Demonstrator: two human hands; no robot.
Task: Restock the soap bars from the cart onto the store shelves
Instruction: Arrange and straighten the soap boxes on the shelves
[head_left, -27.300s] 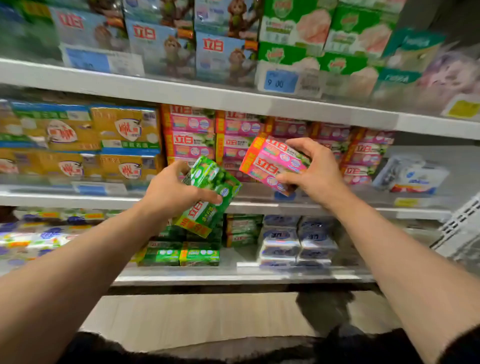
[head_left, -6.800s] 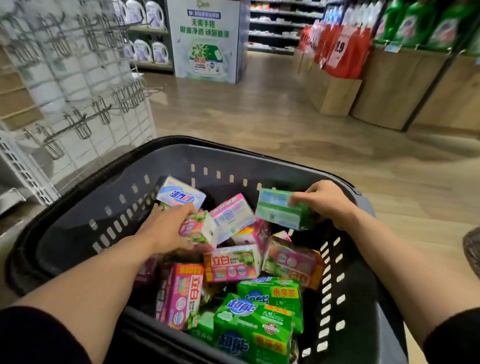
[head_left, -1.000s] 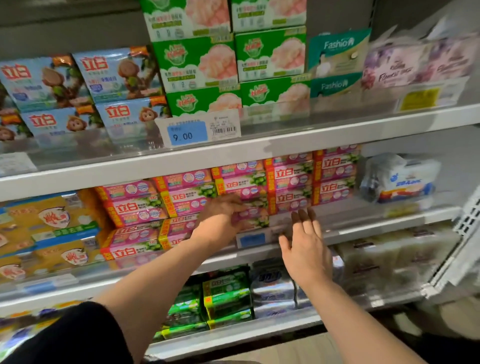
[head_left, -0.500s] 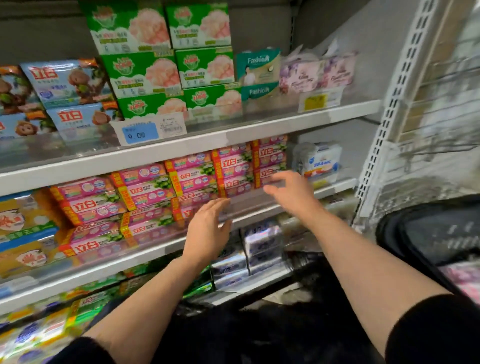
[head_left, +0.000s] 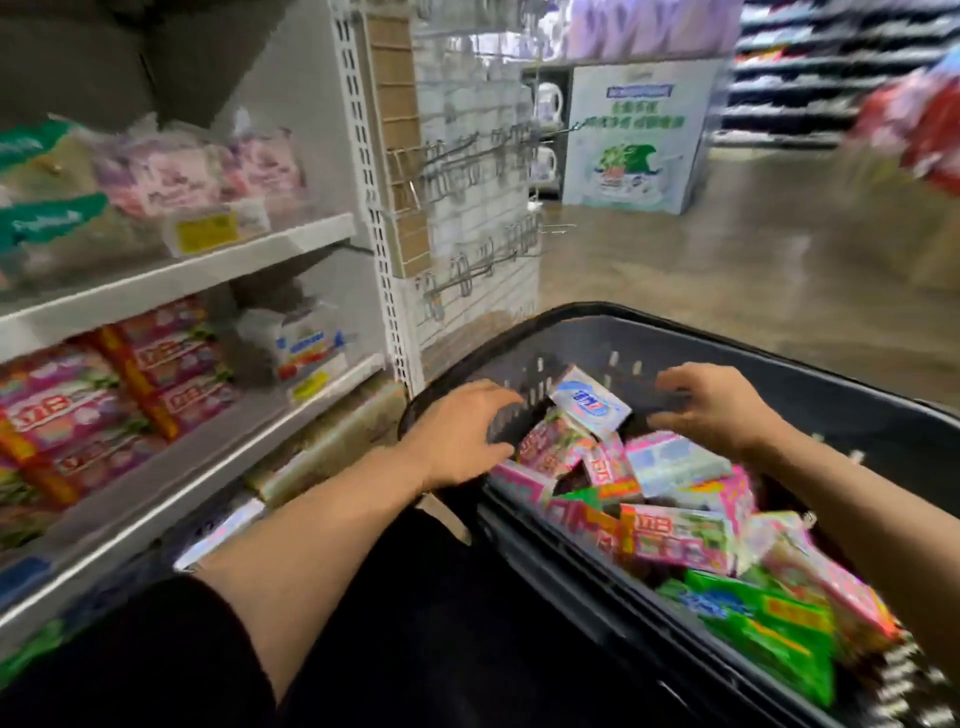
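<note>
Over the black cart (head_left: 841, 415), both hands hover with fingers spread and loosely curled, holding nothing: the left hand (head_left: 457, 434) at the near rim, the right hand (head_left: 714, 410) above the heap. Soap bars (head_left: 675, 535) lie jumbled inside, a white-and-blue bar (head_left: 589, 408) propped between the hands. Boxed and wrapped, they are probably light, stiff and slightly slick; pinching across the long edges should hold best. Pink bars line the store shelves (head_left: 171, 280) to the left.

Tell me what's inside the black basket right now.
The black basket holds a loose pile of soap packs: a white-and-blue pack on top, pink packs in the middle, green packs nearer. Whatever lies under the pile is covered.
</note>
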